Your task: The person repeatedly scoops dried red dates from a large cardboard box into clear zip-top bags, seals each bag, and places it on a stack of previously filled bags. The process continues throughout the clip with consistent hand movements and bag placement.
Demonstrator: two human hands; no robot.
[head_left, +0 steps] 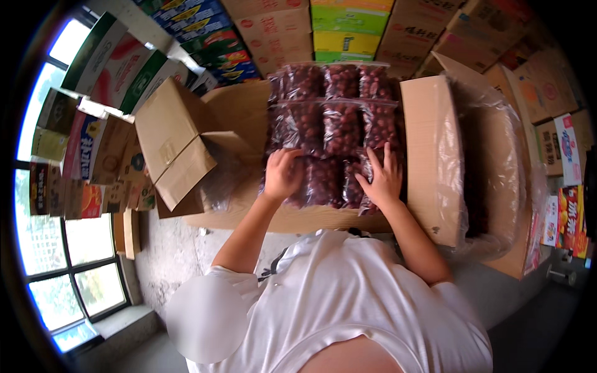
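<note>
Clear plastic bags of dark red dried dates lie in rows on a cardboard-covered surface (242, 211) in front of me. My left hand (284, 175) is at the near row's left end, its fingers bent together on the edge of a bag of red dates (316, 180). My right hand (384, 179) rests on the near row's right end, with thumb and fingers spread over a bag of red dates (353, 194). Behind them lie a middle-row bag (342, 129) and a far-row bag (341, 81). The undersides of the bags are hidden.
At left stands a carton (177, 146) with raised flaps. On the right is an open carton (432, 161) with a clear plastic liner (507, 180). Stacked boxes (273, 31) line the back, more boxes (93, 143) stand by the window (74, 261).
</note>
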